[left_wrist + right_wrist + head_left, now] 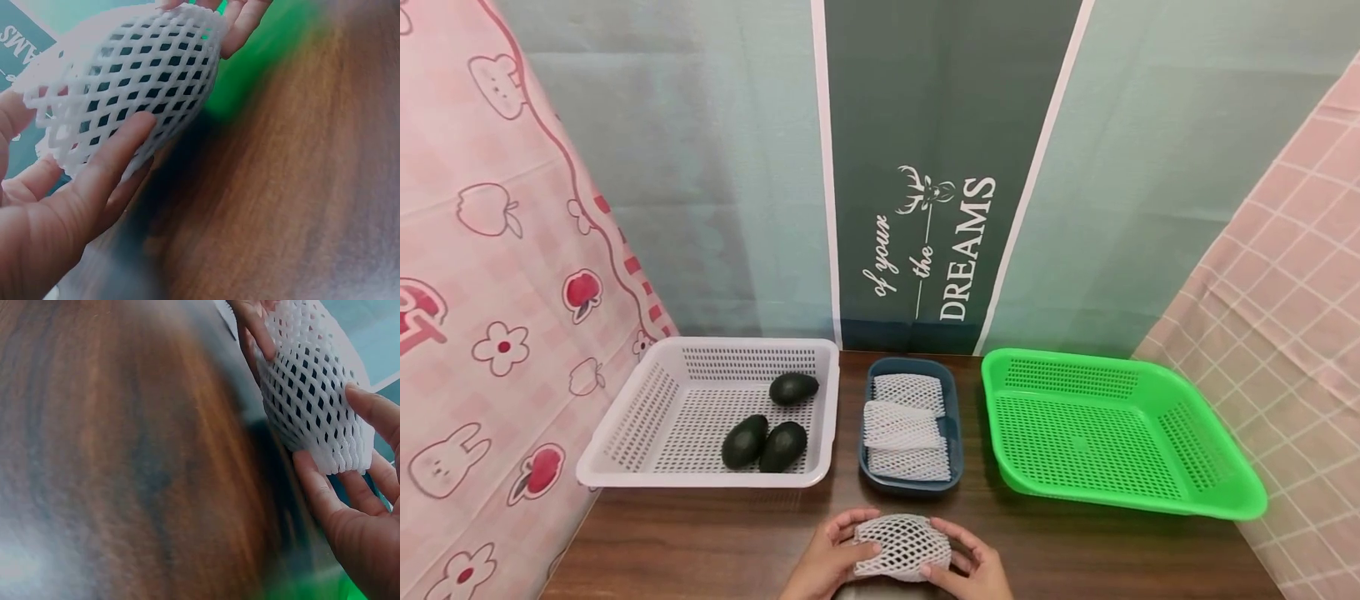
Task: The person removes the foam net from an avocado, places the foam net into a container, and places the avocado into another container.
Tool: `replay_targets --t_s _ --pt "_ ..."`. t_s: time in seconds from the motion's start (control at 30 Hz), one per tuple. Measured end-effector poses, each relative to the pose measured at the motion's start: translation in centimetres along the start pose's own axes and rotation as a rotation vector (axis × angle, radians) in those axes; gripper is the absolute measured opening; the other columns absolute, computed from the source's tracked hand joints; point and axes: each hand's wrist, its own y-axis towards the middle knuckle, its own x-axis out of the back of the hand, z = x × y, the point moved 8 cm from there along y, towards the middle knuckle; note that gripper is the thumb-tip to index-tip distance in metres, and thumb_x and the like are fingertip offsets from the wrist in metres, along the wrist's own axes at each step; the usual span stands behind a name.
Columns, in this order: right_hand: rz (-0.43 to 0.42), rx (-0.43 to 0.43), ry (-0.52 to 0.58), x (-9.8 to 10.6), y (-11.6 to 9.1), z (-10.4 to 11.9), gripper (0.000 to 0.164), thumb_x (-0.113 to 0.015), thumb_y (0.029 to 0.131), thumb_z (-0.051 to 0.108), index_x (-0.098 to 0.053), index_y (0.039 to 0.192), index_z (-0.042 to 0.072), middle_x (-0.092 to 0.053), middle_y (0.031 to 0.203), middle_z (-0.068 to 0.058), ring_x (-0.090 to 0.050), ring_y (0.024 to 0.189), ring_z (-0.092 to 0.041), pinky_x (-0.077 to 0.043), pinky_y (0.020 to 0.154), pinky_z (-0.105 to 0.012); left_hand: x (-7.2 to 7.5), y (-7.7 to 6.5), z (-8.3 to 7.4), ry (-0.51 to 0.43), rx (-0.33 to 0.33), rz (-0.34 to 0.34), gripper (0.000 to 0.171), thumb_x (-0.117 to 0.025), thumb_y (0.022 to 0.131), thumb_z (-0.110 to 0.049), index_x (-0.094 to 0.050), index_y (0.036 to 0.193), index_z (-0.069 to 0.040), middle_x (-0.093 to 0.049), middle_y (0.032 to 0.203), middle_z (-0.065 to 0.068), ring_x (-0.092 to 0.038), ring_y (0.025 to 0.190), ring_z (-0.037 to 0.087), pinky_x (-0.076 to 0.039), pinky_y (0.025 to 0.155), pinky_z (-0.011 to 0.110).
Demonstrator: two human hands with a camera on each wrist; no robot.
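A white foam net sleeve (901, 546) is held between both hands above the near part of the table. Through its mesh a dark object shows, the colour of the avocados in the white basket. My left hand (827, 558) grips the sleeve's left end, thumb on the near side. At the other end my right hand (973, 562) holds it between thumb and fingers. The left wrist view shows the net (150, 81) stretched round and bulging, with the left thumb lying along it. In the right wrist view, right fingertips touch the sleeve's gathered end (340, 453).
A white basket (707, 479) at left holds three avocados (782, 446). In the middle, a dark blue tray (951, 433) carries several folded white foam nets (906, 425). A green basket (1082, 433) stands at right on the brown wooden table (700, 542). Curtains hang behind and at both sides.
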Motion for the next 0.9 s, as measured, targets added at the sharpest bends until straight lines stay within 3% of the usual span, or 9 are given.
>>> replay_targets --t_s 0.1,0.3,0.47,0.57,0.67,0.77,0.9 --pt "-0.026 -0.009 -0.009 0.2 0.1 -0.8 0.057 -0.073 0.070 0.003 -0.050 0.122 -0.003 -0.049 0.117 -0.018 -0.057 0.094 -0.029 -0.049 0.071 -0.038 0.5 0.1 0.4 0.021 0.017 -0.040 0.048 -0.064 0.079 -0.003 -0.044 0.120 0.012 -0.054 0.099 0.016 -0.056 0.086 0.022 -0.049 0.067 0.032" --pt "-0.094 -0.125 -0.029 0.8 0.1 -1.9 0.066 -0.078 0.067 0.012 -0.049 0.125 0.000 -0.044 0.123 -0.019 -0.056 0.097 -0.027 -0.049 0.073 -0.037 1.0 0.1 0.7 0.029 0.027 -0.062 0.042 -0.061 0.082 -0.005 -0.047 0.118 0.010 -0.056 0.099 0.014 -0.057 0.085 0.021 -0.049 0.068 0.034" --pt "-0.062 -0.070 -0.049 0.6 0.2 -1.6 0.061 -0.075 0.070 0.009 -0.048 0.124 -0.002 -0.047 0.120 -0.020 -0.057 0.095 -0.028 -0.049 0.071 -0.037 2.3 -0.1 0.3 0.144 -0.048 -0.142 0.038 -0.058 0.083 -0.003 -0.048 0.116 0.014 -0.058 0.101 0.015 -0.057 0.084 0.016 -0.049 0.069 0.028" --pt "-0.050 -0.035 -0.058 0.5 0.4 -1.3 0.059 -0.074 0.071 0.008 -0.049 0.123 -0.002 -0.048 0.117 -0.019 -0.057 0.094 -0.028 -0.049 0.071 -0.036 3.3 -0.4 -0.3 0.245 -0.101 -0.215 0.032 -0.061 0.080 0.001 -0.052 0.107 0.017 -0.060 0.098 0.017 -0.058 0.082 0.013 -0.048 0.067 0.024" --pt "-0.058 -0.031 -0.082 0.5 0.4 -1.1 0.059 -0.075 0.071 0.011 -0.049 0.122 -0.003 -0.049 0.116 -0.020 -0.057 0.093 -0.027 -0.049 0.071 -0.035 4.0 -0.7 -0.7 0.325 -0.112 -0.257 0.023 -0.063 0.076 0.004 -0.056 0.094 0.017 -0.062 0.087 0.016 -0.059 0.073 0.011 -0.047 0.062 0.022" --pt "-0.087 -0.076 -0.078 0.7 0.4 -1.2 0.058 -0.074 0.073 0.015 -0.049 0.122 -0.004 -0.049 0.114 -0.020 -0.058 0.092 -0.026 -0.050 0.069 -0.038 3.9 -0.8 -1.0 0.349 -0.125 -0.246 0.021 -0.065 0.074 0.005 -0.059 0.092 0.016 -0.063 0.083 0.016 -0.059 0.072 0.012 -0.047 0.062 0.022" --pt "-0.102 -0.097 -0.071 0.6 0.4 -0.9 0.055 -0.071 0.076 0.016 -0.049 0.121 -0.006 -0.049 0.112 -0.021 -0.059 0.089 -0.026 -0.050 0.067 -0.041 3.0 -0.4 -1.4 0.322 -0.181 -0.188 0.034 -0.064 0.073 0.007 -0.055 0.105 0.016 -0.060 0.098 0.022 -0.059 0.087 0.019 -0.047 0.074 0.024"
